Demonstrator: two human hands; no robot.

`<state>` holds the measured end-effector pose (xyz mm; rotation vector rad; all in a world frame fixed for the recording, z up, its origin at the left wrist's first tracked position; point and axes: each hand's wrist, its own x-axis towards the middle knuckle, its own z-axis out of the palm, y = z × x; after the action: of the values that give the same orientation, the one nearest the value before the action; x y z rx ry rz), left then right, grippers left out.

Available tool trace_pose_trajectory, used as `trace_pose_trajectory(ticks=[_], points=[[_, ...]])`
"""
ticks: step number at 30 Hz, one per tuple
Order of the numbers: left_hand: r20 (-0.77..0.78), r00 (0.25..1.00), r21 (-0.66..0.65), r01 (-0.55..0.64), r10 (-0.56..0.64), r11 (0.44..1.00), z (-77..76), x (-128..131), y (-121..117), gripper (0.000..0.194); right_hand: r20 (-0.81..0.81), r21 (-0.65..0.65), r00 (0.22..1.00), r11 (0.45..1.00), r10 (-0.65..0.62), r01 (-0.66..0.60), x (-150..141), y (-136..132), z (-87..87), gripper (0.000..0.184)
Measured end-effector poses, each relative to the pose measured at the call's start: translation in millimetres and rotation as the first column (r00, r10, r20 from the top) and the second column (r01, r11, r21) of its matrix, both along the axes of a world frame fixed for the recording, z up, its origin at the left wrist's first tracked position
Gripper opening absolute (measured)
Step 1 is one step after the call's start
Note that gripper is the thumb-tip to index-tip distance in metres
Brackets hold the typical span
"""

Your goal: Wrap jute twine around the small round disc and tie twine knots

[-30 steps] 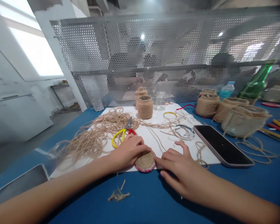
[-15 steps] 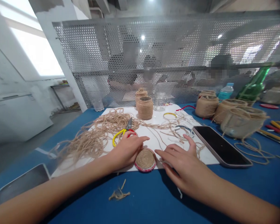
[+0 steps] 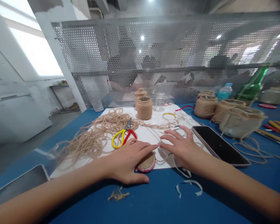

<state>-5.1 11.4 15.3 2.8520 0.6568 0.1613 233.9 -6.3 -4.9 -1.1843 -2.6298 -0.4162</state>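
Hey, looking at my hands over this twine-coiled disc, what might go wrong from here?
Scissors: the scissors lie just beyond your left hand, so a careless sweep could knock them.

Tangling: loose twine is heaped around the blades, so lifting the scissors might drag strands along.

Bumping: the phone lies close beside your right hand and may get nudged if that hand swings outward.

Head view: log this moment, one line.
left hand: over coiled disc; right hand: right of disc, grip unclear; scissors: at twine pile's edge
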Motion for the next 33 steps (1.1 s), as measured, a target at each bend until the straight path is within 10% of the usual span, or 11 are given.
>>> trace_pose_trajectory(ticks=[8,17,23,33], points=[[0.002,1.0,0.055,0.02,-0.02,0.998,7.9,0,-4,0.077,-0.006,0.017,1.0,1.0,0.022,-0.021,-1,4,-4.6,0.045],[0.178,0.978,0.21,-0.144,0.107,0.967,73.1,-23,-17,0.075,-0.229,-0.088,0.973,0.996,-0.04,0.021,4,-2,19.9,0.031],[0.29,0.926,0.026,-0.259,0.241,0.965,102.8,-42,-25,0.067,-0.356,-0.291,0.935,0.951,-0.011,-0.099,-5,9,32.3,0.009],[0.673,0.667,-0.296,-0.153,0.32,0.943,121.2,-48,-28,0.049,-0.293,-0.142,0.954,0.99,-0.065,0.024,-22,89,36.8,0.019]])
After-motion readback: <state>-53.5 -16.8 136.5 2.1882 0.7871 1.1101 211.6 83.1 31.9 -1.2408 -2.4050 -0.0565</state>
